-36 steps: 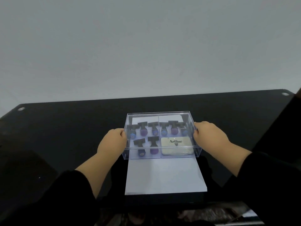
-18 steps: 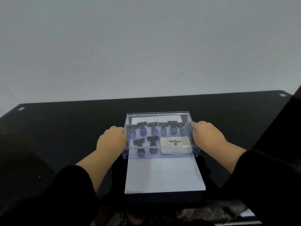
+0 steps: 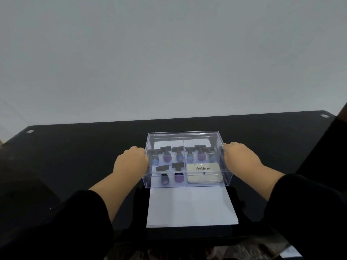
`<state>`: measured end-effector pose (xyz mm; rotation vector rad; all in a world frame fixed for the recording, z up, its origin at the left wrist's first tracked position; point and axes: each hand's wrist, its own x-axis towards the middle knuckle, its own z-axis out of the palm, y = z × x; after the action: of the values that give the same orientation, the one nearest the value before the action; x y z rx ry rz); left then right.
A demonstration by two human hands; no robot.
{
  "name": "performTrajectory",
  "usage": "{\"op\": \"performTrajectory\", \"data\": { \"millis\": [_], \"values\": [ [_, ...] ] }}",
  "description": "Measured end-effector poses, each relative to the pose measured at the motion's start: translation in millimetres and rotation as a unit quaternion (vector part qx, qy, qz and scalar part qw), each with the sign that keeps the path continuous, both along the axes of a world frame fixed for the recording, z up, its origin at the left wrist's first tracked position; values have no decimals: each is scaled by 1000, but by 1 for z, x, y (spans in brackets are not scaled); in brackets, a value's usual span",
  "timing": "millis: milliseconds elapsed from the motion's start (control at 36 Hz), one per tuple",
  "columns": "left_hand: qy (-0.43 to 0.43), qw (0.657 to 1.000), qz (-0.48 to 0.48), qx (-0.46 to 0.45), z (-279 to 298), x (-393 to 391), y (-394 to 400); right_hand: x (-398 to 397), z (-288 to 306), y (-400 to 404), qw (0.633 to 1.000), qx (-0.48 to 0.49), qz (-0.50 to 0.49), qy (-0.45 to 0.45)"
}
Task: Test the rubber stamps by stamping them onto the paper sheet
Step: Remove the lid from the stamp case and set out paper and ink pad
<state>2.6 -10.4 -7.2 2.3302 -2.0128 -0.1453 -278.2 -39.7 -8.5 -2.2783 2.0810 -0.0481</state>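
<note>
Box (image 3: 187,177) of stamps (image 3: 167,155) sits between both hands' fingers (image 3: 142,156).

just a glossy black table (image 3: 78,156) with little silver fittings (image 3: 30,131) at the far corners, plain pale wall (image 3: 169,53) behind

Both hands (image 3: 131,162) (image 3: 241,158) have raised the clear box (image 3: 185,182) slightly off the paper sheet (image 3: 191,207).

Dim, even indoor light, soft wide-angle picture.
The glossy black table (image 3: 75,156) mirrors faintly, a small glare spot sits on the ink pad (image 3: 203,168), edges bow outward, and fine detail is slightly blurred.
</note>
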Motion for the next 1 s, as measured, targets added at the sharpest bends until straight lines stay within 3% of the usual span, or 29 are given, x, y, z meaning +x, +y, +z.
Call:
{"op": "performTrajectory", "data": {
  "millis": [445,1001],
  "values": [
    [86,993,74,-42,16,32,26,36,38,-14,993,-76,85,26],
    [55,970,216,-96,0,148,99,191,30,-26,965,-97,244,22]
  ]
}}
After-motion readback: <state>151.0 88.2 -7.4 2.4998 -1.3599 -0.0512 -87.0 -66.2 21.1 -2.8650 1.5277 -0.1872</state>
